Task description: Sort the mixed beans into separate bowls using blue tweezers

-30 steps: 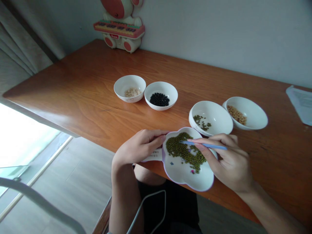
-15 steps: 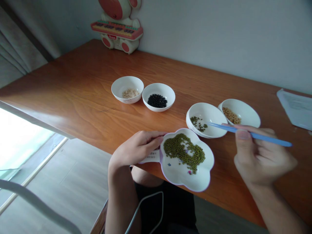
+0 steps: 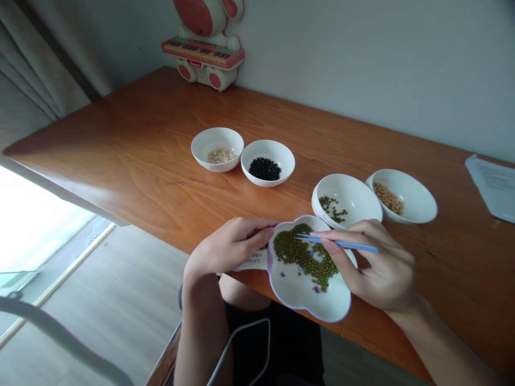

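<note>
My left hand [image 3: 237, 244] is closed on the handle of a white, flower-shaped dish [image 3: 289, 297] with a purple rim, at the table's front edge. Green mung beans [image 3: 295, 247] lie heaped across the dish's upper part. In my right hand [image 3: 376, 268] are blue tweezers [image 3: 348, 244], their tips down at the beans; whether a bean is between the tips is too small to tell. Just behind the dish stands a white bowl [image 3: 362, 206] with some mung beans [image 3: 332, 209] in it, partly hidden by my right hand.
A bowl [image 3: 418, 198] of tan beans touches the mung bean bowl on the right. Farther left, a bowl [image 3: 201, 153] of pale flat seeds stands against a bowl [image 3: 284, 155] of black beans. A toy keyboard [image 3: 205, 53] is at the back, a white plastic sheet [image 3: 493, 185] far right.
My right hand has moved left and toward me, carrying the tweezers from the mung bean bowl to the beans in the dish. My left hand still holds the dish. The view shifted slightly.
</note>
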The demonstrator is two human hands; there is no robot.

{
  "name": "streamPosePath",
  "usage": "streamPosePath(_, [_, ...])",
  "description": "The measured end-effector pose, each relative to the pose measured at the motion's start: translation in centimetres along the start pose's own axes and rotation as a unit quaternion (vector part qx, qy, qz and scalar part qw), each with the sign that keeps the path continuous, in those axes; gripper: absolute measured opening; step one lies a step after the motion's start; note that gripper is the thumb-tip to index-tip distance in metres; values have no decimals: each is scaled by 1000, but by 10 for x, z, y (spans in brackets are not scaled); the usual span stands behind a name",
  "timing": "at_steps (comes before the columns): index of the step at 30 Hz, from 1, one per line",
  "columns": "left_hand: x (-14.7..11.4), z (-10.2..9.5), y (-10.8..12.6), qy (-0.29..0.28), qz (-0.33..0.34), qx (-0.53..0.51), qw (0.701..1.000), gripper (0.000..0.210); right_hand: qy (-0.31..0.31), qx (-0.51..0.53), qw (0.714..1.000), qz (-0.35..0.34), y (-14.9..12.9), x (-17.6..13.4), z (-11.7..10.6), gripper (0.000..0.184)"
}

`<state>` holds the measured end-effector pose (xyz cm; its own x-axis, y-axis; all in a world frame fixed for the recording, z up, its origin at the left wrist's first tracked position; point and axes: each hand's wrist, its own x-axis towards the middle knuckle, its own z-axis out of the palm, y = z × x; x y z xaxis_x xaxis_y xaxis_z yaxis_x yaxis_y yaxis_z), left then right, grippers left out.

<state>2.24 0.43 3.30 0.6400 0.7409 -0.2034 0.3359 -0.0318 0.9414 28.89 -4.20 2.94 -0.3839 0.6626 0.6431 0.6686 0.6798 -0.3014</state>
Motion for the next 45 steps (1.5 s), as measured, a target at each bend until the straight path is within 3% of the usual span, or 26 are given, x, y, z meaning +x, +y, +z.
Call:
streamPosePath(14, [1, -1, 1, 1, 3, 12, 1000, 41, -26, -20, 999, 13, -6, -1, 4, 21])
streamPosePath(22, [1, 0, 1, 3, 5, 12, 1000, 39, -22, -20, 999, 25, -5, -5, 5, 25])
streamPosePath(25, [0, 0, 1, 6, 3, 11, 1000, 38, 17, -38, 999, 32, -3, -10, -3, 35])
streamPosePath(29, [0, -1, 2, 6, -4, 12, 1000, 37, 164, -153, 972, 72, 11, -17, -18, 42])
streamPosePath(30, [0, -1, 2, 5, -4, 13, 1000, 37, 177, -181, 962, 98, 15, -18, -21, 42])
streamPosePath(32, [1, -1, 3, 2, -4, 15, 1000, 38, 164, -219, 952, 134, 22, -19, -24, 39])
streamPosePath(35, [1, -1, 3, 0, -4, 14, 1000, 39, 145, -219, 958, 118, 23, -16, -22, 35])
streamPosePath(38, [0, -1, 3, 3, -3, 12, 1000, 39, 129, -138, 980, 67, 13, -11, -16, 39])
streamPosePath(40, [0, -1, 3, 5, -2, 11, 1000, 39, 71, -67, 994, 44, 4, -7, -11, 39])
streamPosePath(45, [0, -1, 2, 4, -2, 14, 1000, 41, -20, 15, 999, 24, -4, -2, -2, 36])
